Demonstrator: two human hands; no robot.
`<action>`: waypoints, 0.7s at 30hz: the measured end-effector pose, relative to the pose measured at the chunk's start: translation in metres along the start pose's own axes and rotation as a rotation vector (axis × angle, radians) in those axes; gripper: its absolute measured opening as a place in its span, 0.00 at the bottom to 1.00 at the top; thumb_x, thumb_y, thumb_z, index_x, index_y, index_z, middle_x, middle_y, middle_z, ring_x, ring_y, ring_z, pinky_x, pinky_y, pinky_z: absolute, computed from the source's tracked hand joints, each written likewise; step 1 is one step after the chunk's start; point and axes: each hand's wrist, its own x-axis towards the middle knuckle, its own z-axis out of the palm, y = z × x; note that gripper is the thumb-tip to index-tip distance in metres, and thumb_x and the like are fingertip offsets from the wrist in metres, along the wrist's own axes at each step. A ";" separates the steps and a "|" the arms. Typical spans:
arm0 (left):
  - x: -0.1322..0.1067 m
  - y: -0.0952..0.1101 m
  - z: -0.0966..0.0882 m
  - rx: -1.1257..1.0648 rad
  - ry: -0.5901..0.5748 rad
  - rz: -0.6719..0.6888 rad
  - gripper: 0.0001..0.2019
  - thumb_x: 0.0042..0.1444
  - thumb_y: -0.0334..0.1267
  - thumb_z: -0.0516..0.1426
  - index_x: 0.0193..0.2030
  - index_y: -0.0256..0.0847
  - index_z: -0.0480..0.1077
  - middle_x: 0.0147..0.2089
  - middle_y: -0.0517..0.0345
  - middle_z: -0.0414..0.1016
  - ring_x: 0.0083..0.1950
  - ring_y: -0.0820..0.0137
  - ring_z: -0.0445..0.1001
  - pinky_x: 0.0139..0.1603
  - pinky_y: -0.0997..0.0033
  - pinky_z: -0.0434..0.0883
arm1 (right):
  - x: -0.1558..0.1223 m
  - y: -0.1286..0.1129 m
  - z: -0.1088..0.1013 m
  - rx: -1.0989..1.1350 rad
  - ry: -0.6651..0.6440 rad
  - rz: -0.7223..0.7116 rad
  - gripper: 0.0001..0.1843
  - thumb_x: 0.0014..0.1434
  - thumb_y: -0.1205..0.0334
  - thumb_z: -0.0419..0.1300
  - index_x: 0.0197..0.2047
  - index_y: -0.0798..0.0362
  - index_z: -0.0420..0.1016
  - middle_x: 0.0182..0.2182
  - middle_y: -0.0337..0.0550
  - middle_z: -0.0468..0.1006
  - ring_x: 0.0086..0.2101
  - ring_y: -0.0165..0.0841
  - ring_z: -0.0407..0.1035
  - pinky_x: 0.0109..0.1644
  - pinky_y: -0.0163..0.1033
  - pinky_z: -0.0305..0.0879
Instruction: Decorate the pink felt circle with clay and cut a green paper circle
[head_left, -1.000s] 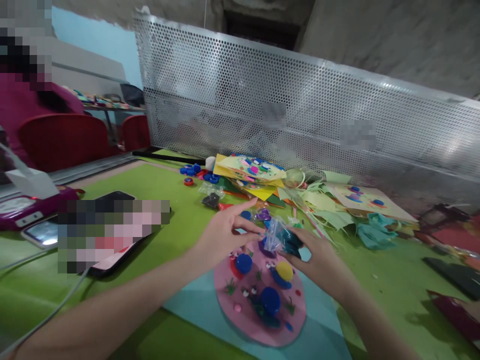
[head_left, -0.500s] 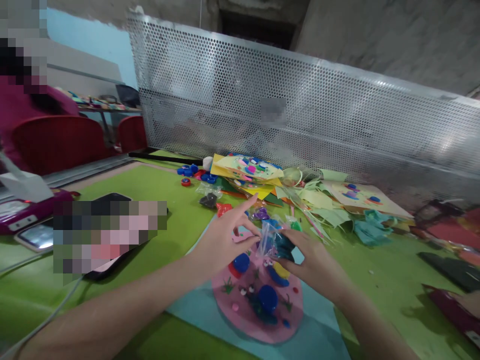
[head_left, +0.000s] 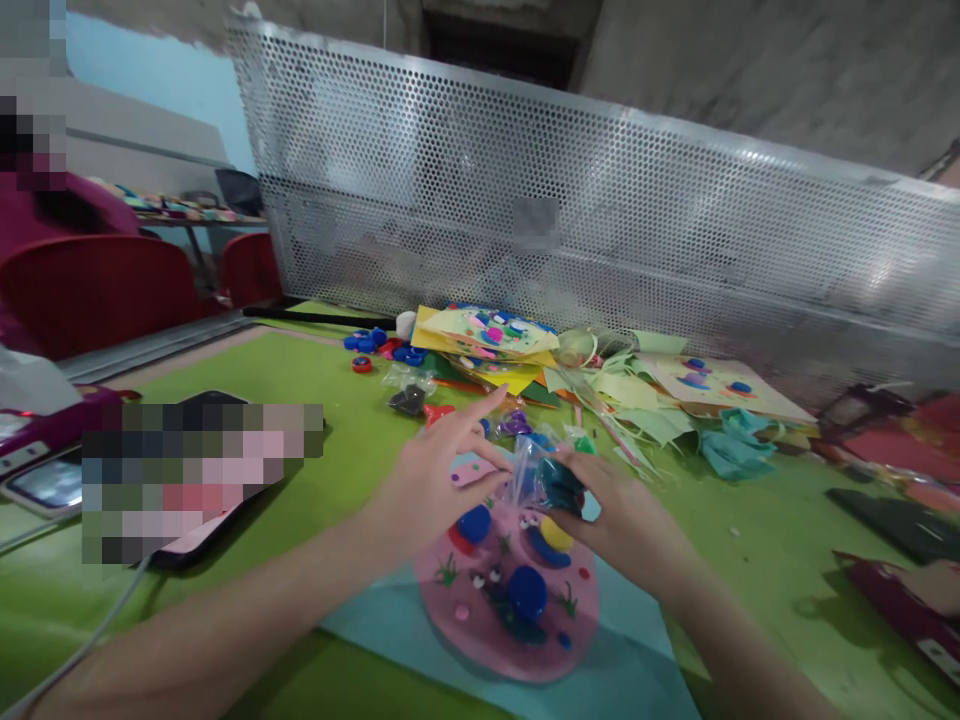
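Clear bag (head_left: 541, 478) stays gripped in your right hand (head_left: 626, 515) over the pink disc (head_left: 510, 610). Your left hand (head_left: 431, 480) still pinches its top edge.

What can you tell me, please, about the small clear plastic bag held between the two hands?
The small clear plastic bag is a thin, crinkled, see-through pouch with dark teal and blue pieces bunched inside. It is held up over the far part of the pink round disc. The right hand grips its filled end. The fingertips of the left hand meet its upper edge, though whether they pinch it is unclear.
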 end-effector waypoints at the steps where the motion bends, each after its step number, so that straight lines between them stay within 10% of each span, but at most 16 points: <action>1: 0.000 -0.001 0.001 0.006 -0.015 0.017 0.34 0.52 0.34 0.60 0.64 0.51 0.52 0.34 0.66 0.80 0.49 0.67 0.72 0.56 0.65 0.61 | 0.000 0.000 0.000 0.006 -0.007 -0.003 0.22 0.52 0.62 0.62 0.51 0.53 0.70 0.44 0.51 0.79 0.43 0.45 0.73 0.43 0.47 0.71; 21: 0.000 0.005 0.004 -0.023 -0.138 -0.154 0.43 0.47 0.25 0.58 0.67 0.49 0.44 0.27 0.68 0.78 0.38 0.69 0.76 0.47 0.67 0.69 | -0.001 -0.006 0.005 0.013 -0.071 -0.077 0.21 0.49 0.70 0.63 0.49 0.60 0.71 0.39 0.53 0.79 0.37 0.44 0.74 0.39 0.47 0.71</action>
